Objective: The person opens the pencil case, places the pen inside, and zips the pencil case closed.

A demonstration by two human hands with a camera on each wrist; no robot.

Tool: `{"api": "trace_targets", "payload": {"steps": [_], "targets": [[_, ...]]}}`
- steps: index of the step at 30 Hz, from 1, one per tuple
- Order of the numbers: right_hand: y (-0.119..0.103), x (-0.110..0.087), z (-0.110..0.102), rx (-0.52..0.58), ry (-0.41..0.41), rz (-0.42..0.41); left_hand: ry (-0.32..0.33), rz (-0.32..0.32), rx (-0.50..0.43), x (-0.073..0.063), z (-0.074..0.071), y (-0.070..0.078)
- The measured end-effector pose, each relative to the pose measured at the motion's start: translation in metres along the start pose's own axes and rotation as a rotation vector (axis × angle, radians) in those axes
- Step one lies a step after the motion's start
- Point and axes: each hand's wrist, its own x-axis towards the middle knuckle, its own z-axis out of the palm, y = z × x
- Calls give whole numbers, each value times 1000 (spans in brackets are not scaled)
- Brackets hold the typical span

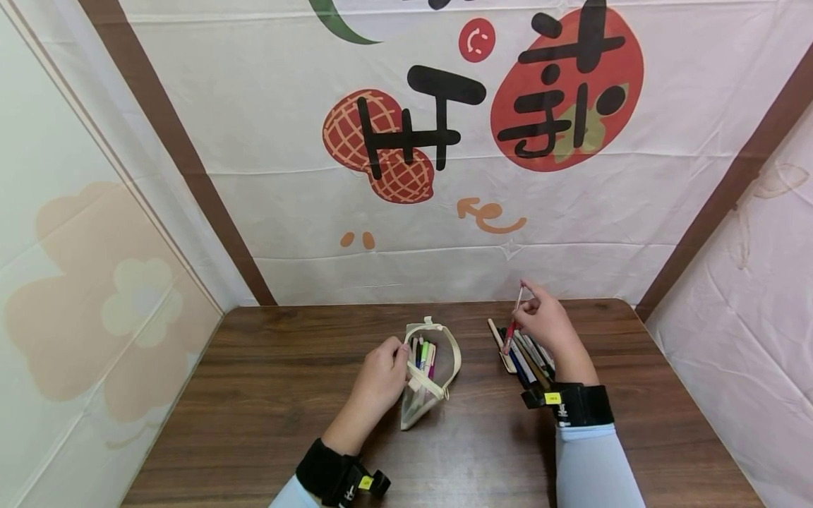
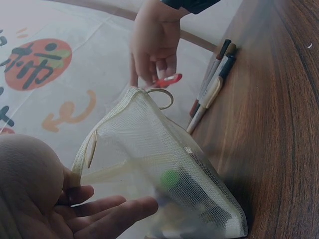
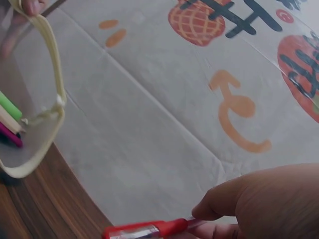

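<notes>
Because the left hand point(image 1: 381, 367) pinches its rim, with the other fingers loosely extended, the cream, see-through mesh pouch point(image 1: 413, 415) gapes upward on the brown wood-grain table point(image 1: 273, 402). Inside the pouch lean several slim pens point(image 1: 424, 351), lime green and magenta among them. To the pouch's right, the right hand point(image 1: 549, 330) holds a slim red-and-clear pen point(image 1: 510, 337) in narrowed fingertips, tilted, seemingly just above a loose bundle of dark and pale pens point(image 1: 527, 356). Behind the pouch hangs a white fruit-printed cloth point(image 1: 286, 233). As I judge it, the red pen, held by its upper part in a light pinch, could swivel or slip; the soft mesh could sag or tip over if the left pinch loosened; and a low sweep could scatter the bundle.
</notes>
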Motion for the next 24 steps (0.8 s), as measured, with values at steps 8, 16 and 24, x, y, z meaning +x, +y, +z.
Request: {"api": "trace_targets", "payload": {"steps": [8, 16, 24], "targets": [[-20, 0, 27, 166, -30, -36, 5, -4, -7, -1, 0, 0], [-37, -4, 58, 194, -149, -125, 5, 6, -12, -1, 0, 0], [-55, -15, 79, 240, -211, -102, 7, 1, -25, -1, 1, 1]]}}
